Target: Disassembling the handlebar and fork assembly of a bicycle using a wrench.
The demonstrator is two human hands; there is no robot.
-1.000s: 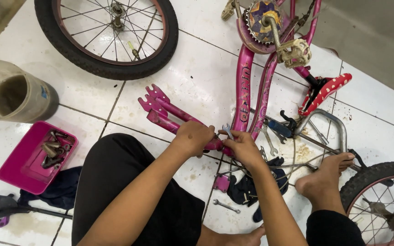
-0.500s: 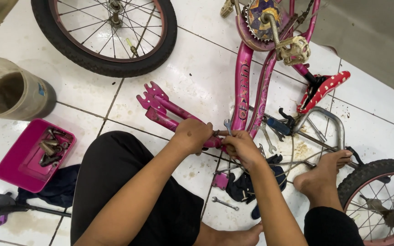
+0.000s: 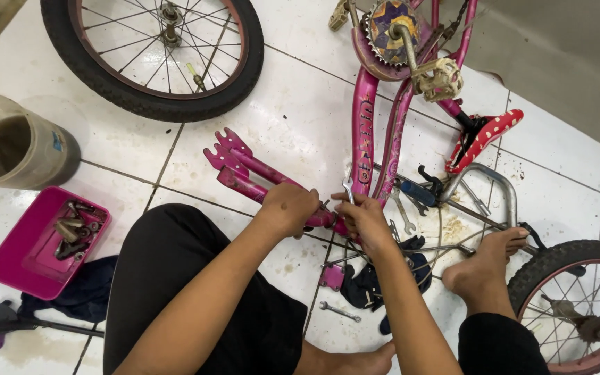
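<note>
Gripping pink fork (image 3: pixel 244 170) left hand (image 3: pixel 287 208); right hand (image 3: pixel 364 217) holding wrench (image 3: pixel 348 189) alongside

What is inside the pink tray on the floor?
The pink tray holds a pile of dark metal parts, seemingly nuts and bolts. What lies under the pile is covered.

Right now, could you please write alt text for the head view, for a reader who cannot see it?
Seated on white floor tiles, a person grips a pink bicycle fork with the left hand while the right hand holds a wrench at it. A pink bicycle frame, loose wheel and pink parts tray lie around.
</note>
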